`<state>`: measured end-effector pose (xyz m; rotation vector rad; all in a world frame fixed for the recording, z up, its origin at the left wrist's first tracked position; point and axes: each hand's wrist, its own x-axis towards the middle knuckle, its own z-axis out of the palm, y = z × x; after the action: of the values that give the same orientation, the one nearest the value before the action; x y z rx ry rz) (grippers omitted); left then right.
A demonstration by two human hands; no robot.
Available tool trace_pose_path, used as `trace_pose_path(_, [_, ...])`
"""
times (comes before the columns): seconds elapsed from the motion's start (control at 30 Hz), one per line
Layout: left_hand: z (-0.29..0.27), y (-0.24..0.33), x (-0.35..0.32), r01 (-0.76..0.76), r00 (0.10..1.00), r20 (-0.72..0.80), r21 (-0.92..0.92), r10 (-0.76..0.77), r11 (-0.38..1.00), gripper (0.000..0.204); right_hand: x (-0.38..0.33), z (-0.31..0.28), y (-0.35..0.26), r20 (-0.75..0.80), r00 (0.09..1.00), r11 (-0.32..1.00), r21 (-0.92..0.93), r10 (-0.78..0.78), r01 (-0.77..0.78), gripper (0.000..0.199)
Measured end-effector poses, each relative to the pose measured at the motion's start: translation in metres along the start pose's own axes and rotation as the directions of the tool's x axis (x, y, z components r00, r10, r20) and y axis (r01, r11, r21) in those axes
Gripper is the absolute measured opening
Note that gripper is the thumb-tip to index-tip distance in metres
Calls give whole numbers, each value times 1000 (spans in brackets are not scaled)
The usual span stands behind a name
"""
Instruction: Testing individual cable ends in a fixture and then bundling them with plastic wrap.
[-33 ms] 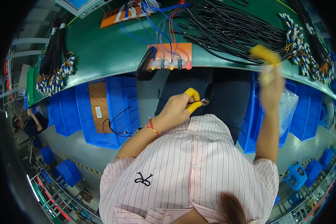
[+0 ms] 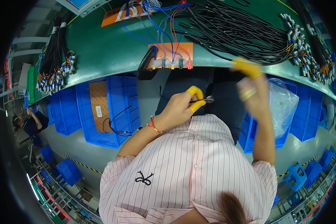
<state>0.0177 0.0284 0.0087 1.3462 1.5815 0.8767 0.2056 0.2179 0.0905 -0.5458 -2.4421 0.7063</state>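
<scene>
My left hand, with yellow covers on its fingertips, is closed in front of my shirt above my lap. Between thumb and finger it pinches a thin dark cable, whose small reddish and pale end sticks out to the right. Smeared by motion, my right hand hangs at the table's front edge, also wearing yellow fingertip covers. Whether it holds anything cannot be made out. Nearest to it lies a big bundle of black cables with metal connectors at its right end.
An orange board with coloured sockets and blue and red wires sits at the edge of the green table. Another cable bundle hangs at left. Blue bins stand below, one with a clear plastic bag. Another person is far left.
My right hand has swung left from the cable bundle, along the table's edge. The left hand stays nearly in place, the cable still pinched.
</scene>
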Motion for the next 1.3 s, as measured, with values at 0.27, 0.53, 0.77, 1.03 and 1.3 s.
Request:
trace_pose_path(0.27, [-49,20,2,-166,984,-50,65,170,984,21,-100,8,2,296,642,445,520,707,-729,30])
trace_pose_path(0.53, [-61,-9,-21,-31,963,-266,-290,-50,956,23,-127,-55,73,-168,538,73,979,826,193,23])
trace_pose_path(0.77, [-30,4,-6,-240,945,-279,-946,-170,218,28,-150,-40,102,-22,665,-125,977,747,173,32])
trace_pose_path(1.03, [-31,-9,-6,-101,980,-146,-951,-137,291,34,-139,-16,85,7,568,-113,982,823,151,10])
trace_pose_path(1.3, [-34,-4,-2,-35,962,-136,-923,-238,383,31,-111,5,72,-32,660,5,999,751,44,11])
